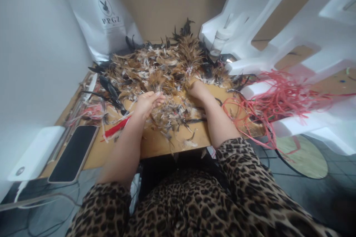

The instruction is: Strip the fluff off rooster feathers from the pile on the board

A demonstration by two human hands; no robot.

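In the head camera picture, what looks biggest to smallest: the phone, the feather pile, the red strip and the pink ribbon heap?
1. Feather pile
2. Pink ribbon heap
3. Phone
4. Red strip, partly hidden behind the left arm

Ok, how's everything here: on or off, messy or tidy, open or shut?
Feathers, heaped loosely
Left hand, thumb and fingers drawn together
Right hand, fingers mostly hidden
Phone, face up, screen dark
White box, cable plugged in
Pink strips, tangled
Bottle, contents unclear
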